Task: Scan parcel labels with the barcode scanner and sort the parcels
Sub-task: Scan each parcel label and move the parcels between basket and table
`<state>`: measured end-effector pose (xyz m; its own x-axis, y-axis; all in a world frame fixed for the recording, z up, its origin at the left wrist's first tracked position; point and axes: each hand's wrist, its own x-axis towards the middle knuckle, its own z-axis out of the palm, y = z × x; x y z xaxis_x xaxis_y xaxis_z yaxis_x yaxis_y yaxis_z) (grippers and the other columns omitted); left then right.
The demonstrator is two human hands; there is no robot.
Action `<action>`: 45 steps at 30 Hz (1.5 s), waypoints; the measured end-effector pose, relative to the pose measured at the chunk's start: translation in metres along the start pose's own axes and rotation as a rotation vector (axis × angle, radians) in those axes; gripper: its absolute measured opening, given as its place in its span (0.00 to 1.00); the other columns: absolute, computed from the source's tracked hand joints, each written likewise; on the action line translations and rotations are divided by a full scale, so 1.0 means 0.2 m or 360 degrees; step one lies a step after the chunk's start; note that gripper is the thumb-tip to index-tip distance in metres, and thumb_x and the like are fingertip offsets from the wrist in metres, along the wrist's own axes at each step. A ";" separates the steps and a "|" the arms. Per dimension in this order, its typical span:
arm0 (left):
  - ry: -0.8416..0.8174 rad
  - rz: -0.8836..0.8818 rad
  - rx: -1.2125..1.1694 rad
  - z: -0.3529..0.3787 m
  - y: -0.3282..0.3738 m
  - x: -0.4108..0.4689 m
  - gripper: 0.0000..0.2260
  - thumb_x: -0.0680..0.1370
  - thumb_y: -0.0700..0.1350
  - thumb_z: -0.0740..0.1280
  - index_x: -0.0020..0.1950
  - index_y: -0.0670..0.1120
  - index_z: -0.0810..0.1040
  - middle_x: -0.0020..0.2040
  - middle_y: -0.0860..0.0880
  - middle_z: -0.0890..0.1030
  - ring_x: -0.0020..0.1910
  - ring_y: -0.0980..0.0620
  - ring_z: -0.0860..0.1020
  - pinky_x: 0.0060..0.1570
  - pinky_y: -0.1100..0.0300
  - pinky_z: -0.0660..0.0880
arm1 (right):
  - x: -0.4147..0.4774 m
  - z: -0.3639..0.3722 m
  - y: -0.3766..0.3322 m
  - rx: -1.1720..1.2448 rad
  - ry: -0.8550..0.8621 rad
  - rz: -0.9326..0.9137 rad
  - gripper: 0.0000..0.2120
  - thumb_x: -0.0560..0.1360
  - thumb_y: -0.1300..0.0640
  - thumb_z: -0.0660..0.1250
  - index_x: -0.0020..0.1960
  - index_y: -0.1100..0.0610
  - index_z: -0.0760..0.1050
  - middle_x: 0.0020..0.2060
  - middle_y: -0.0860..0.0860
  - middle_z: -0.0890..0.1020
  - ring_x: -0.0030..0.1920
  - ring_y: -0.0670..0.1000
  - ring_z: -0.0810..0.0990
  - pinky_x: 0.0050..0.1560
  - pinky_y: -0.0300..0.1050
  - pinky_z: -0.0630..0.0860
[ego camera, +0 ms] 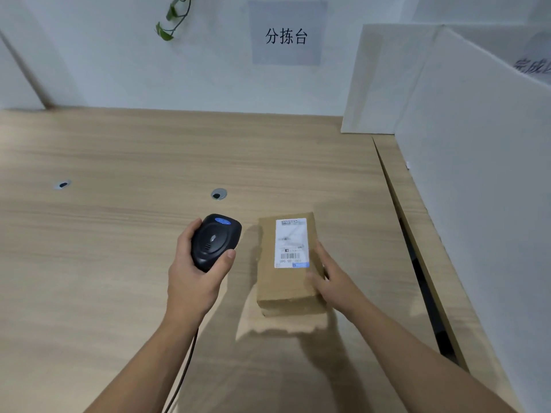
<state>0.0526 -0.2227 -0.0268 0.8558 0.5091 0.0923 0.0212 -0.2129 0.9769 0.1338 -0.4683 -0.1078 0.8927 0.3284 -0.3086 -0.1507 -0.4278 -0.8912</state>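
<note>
desk: light wood-grain top (119,150), runs to the back wall
grommets: two round holes in the desk, one far left (62,184), one near centre (219,194), well apart
sign: pale sheet (286,34) on the wall, printed 分拣台
vine: green leaves (173,19) hanging left of the sign
panels: white boards, back right (384,79) and right side (477,174)
gap: dark slot (423,263) along the desk's right edge

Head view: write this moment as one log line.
left hand holds black barcode scanner | right hand rests on brown cardboard parcel | white label faces up
</note>
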 end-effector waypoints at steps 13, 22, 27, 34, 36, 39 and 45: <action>-0.0137 0.0005 0.0082 0.01 -0.04 -0.06 0.30 0.68 0.53 0.75 0.69 0.60 0.71 0.57 0.69 0.79 0.52 0.58 0.81 0.55 0.50 0.78 | 0.10 0.19 0.05 0.0458 0.0115 0.0229 0.43 0.78 0.59 0.70 0.70 0.23 0.47 0.64 0.35 0.76 0.56 0.43 0.83 0.48 0.37 0.73; 0.0002 -0.0083 0.0027 -0.11 -0.04 -0.10 0.27 0.67 0.51 0.73 0.65 0.57 0.74 0.52 0.69 0.81 0.52 0.66 0.80 0.51 0.71 0.73 | 0.14 0.31 -0.06 0.0204 0.0329 -0.0191 0.44 0.77 0.62 0.71 0.81 0.41 0.48 0.68 0.39 0.63 0.60 0.23 0.66 0.49 0.20 0.68; 0.0062 -0.0203 -0.0070 -0.26 -0.08 -0.13 0.30 0.61 0.59 0.75 0.64 0.57 0.77 0.55 0.58 0.84 0.54 0.44 0.83 0.61 0.44 0.77 | 0.18 0.38 -0.20 0.0024 0.0498 -0.0497 0.49 0.75 0.62 0.73 0.78 0.31 0.47 0.78 0.50 0.57 0.78 0.47 0.59 0.72 0.53 0.69; 0.0108 -0.0250 -0.0131 -0.52 -0.14 -0.16 0.27 0.62 0.58 0.75 0.61 0.60 0.78 0.57 0.55 0.84 0.55 0.42 0.83 0.63 0.39 0.76 | 0.21 0.58 -0.34 -0.0009 0.0581 -0.0544 0.49 0.74 0.60 0.74 0.74 0.27 0.45 0.80 0.51 0.52 0.79 0.50 0.56 0.74 0.57 0.66; 0.0129 -0.0241 -0.0136 -0.63 -0.15 -0.17 0.28 0.62 0.58 0.75 0.61 0.59 0.78 0.56 0.55 0.84 0.55 0.44 0.83 0.63 0.39 0.76 | 0.21 0.67 -0.38 -0.0039 0.0567 -0.0536 0.49 0.74 0.59 0.73 0.75 0.27 0.45 0.81 0.51 0.50 0.80 0.51 0.54 0.74 0.57 0.65; 0.0166 -0.0238 -0.0139 -0.81 -0.18 -0.18 0.29 0.62 0.59 0.76 0.62 0.58 0.77 0.56 0.54 0.84 0.54 0.42 0.83 0.63 0.38 0.76 | 0.20 0.82 -0.47 -0.0084 0.0526 -0.0541 0.49 0.76 0.58 0.72 0.76 0.27 0.42 0.81 0.51 0.48 0.80 0.50 0.51 0.75 0.50 0.63; 0.0315 -0.0187 -0.0103 -1.25 -0.20 -0.20 0.28 0.61 0.60 0.74 0.61 0.61 0.76 0.55 0.58 0.84 0.55 0.47 0.83 0.61 0.47 0.77 | 0.17 1.22 -0.67 -0.0155 0.0440 -0.0642 0.47 0.76 0.60 0.73 0.77 0.35 0.44 0.82 0.54 0.49 0.81 0.49 0.46 0.75 0.46 0.59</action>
<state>-0.1121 -0.0253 -0.0214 0.7311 0.6822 0.0074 0.0758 -0.0920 0.9929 0.0804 -0.1940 -0.0794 0.9528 0.2543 0.1659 0.2586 -0.3936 -0.8822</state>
